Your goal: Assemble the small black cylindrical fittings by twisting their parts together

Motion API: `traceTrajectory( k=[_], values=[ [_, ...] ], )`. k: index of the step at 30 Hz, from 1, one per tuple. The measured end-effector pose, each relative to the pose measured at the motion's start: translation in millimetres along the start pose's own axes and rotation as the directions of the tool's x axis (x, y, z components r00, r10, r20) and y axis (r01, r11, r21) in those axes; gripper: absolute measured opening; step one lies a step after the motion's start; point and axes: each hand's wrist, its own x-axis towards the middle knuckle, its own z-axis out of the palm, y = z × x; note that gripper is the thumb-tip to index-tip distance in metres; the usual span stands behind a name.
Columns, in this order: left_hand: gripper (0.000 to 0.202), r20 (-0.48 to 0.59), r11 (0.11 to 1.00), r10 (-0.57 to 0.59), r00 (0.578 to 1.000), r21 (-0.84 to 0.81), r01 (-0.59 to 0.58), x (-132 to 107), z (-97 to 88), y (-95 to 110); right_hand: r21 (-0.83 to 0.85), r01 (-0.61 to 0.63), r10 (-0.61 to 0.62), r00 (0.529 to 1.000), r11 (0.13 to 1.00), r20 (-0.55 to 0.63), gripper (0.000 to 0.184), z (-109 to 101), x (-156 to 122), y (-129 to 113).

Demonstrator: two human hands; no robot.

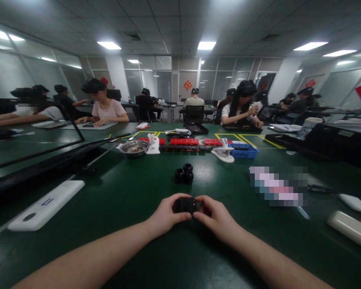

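Note:
Both my hands meet over the green table (132, 192), gripping one small black round part (185, 204) between them. My left hand (165, 214) curls round its left side with thumb underneath. My right hand (213, 214) pinches its right side with bent fingers. A short way beyond lies a cluster of three similar black ring-shaped parts (184, 173), untouched.
A white flat device (46, 204) lies at the left. Further back are a metal bowl (134, 148), red trays (184, 141), a blue bin (243, 150) and white clamps (224, 153). White objects (350, 228) lie at the right. Several people sit at the surrounding tables.

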Motion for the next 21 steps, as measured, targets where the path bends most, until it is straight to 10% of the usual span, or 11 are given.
traceTrajectory(
  k=[11, 21],
  values=[
    [0.049, -0.022, 0.998, -0.005, 1.0, 0.058, 0.006, -3, 1.8, 10, 0.203, -0.109, 0.107, 0.994, 0.973, 0.023, 0.038, 2, 4, 9],
    [0.05, -0.027, 0.998, 0.009, 1.0, 0.069, -0.007, -1, 2.1, 2, 0.201, -0.102, 0.112, 0.993, 0.974, -0.04, 0.018, 4, 5, 7]
  ],
)
